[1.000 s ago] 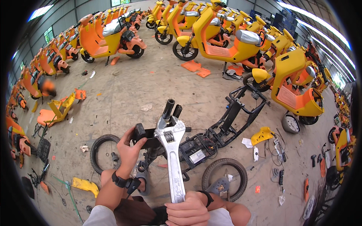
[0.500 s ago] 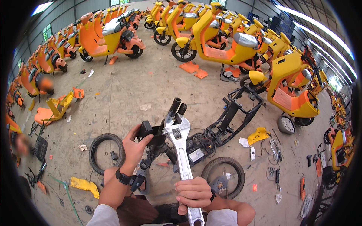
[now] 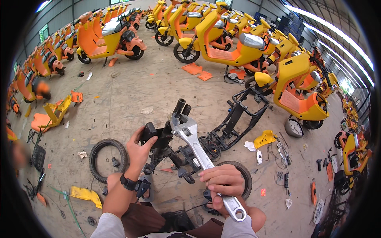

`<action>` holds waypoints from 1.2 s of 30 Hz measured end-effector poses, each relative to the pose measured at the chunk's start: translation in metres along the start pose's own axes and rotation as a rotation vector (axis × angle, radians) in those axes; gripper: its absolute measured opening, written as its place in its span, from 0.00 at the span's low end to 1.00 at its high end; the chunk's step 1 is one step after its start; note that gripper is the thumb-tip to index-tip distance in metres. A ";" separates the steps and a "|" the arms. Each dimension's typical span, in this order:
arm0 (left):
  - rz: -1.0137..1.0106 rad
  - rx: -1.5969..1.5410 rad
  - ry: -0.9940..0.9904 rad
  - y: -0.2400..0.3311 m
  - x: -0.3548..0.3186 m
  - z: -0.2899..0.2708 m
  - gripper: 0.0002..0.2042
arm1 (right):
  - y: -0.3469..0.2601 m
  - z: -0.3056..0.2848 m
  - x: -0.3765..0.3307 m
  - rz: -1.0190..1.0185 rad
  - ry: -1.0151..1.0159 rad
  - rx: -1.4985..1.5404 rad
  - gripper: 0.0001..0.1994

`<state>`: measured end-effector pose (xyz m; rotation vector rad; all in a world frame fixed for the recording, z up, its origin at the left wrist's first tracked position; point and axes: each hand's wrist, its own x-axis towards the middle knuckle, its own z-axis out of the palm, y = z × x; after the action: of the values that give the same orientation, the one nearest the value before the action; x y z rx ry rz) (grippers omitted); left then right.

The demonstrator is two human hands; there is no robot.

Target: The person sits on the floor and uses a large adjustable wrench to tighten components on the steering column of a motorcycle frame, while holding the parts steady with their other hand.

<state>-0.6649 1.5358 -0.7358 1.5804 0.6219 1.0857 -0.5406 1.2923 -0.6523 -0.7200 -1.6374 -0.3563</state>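
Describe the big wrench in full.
The adjustable wrench looks like bare silver metal, long-handled, with a hanging hole at its near end. It slants from lower right up to upper left. Its head sits on the black steering column of a stripped scooter frame. The right hand grips its handle.

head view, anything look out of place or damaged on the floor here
Yes. A stripped black scooter frame lies on the concrete with no body panels. Loose orange panels, a yellow panel and a bare tyre are scattered around it, unlike the intact parked scooters behind.
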 end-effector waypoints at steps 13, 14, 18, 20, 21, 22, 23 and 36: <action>-0.001 -0.016 0.000 0.004 0.001 0.000 0.26 | 0.022 0.087 0.019 -0.227 -0.240 -0.072 0.10; -0.001 -0.025 0.000 0.005 0.001 -0.001 0.26 | 0.027 0.089 0.021 -0.231 -0.245 -0.062 0.10; -0.009 -0.038 -0.027 0.011 0.001 -0.001 0.25 | 0.030 0.095 0.009 -0.281 -0.215 -0.086 0.10; -0.019 -0.061 -0.029 0.009 0.001 0.000 0.25 | 0.028 0.103 -0.005 -0.259 -0.240 -0.126 0.09; -0.028 -0.068 -0.033 0.009 0.001 0.000 0.25 | 0.028 0.108 -0.009 -0.239 -0.253 -0.144 0.09; -0.037 -0.075 -0.039 0.011 0.001 0.001 0.25 | 0.028 0.110 -0.013 -0.219 -0.267 -0.163 0.08; -0.043 -0.060 -0.040 0.015 0.001 0.000 0.25 | 0.028 0.112 -0.009 -0.224 -0.245 -0.166 0.07; -0.024 0.027 -0.051 0.016 0.002 -0.005 0.25 | 0.005 0.084 0.040 -0.082 -0.156 -0.014 0.06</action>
<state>-0.6705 1.5355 -0.7201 1.6151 0.6225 1.0197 -0.6042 1.3568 -0.6320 -0.7066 -1.8172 -0.3786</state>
